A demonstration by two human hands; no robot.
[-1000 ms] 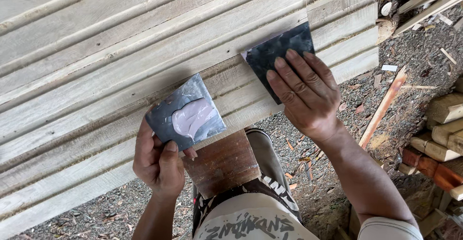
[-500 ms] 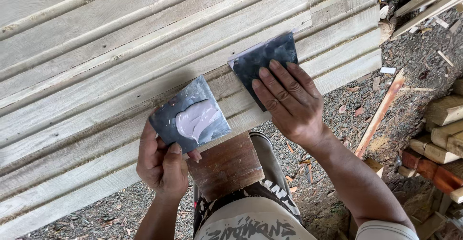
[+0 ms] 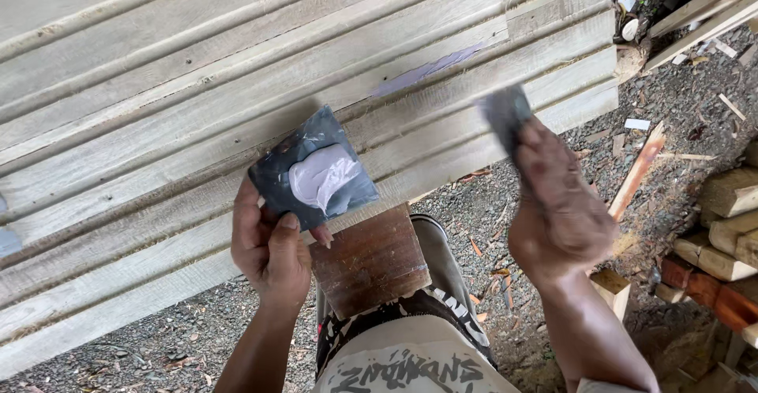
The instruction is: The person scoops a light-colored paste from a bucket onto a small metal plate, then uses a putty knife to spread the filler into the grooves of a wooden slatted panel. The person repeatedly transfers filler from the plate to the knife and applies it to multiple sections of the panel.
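Note:
My left hand (image 3: 268, 247) grips a dark square plate (image 3: 316, 168) that carries a blob of pale grey putty (image 3: 322, 180). It is held flat just above the lower planks. My right hand (image 3: 557, 203), blurred by motion, holds a second dark flat scraper (image 3: 505, 117) edge-up, lifted off the wood. A fresh streak of pale putty (image 3: 430, 69) fills a seam between two light wooden planks (image 3: 197, 101) left of that hand. A reddish-brown wooden block (image 3: 369, 259) rests on my knee under the left hand.
The stacked planks run across the whole upper view, ending at the right (image 3: 608, 54). Gravel ground (image 3: 513, 227) with wood chips lies below. Cut timber offcuts (image 3: 730, 219) pile up at the right, and a thin wood strip (image 3: 641, 168) lies on the gravel.
My right hand has lifted the scraper off the planks and swung right and down, leaving a putty streak in the seam. The left hand with the putty plate stays about where it was.

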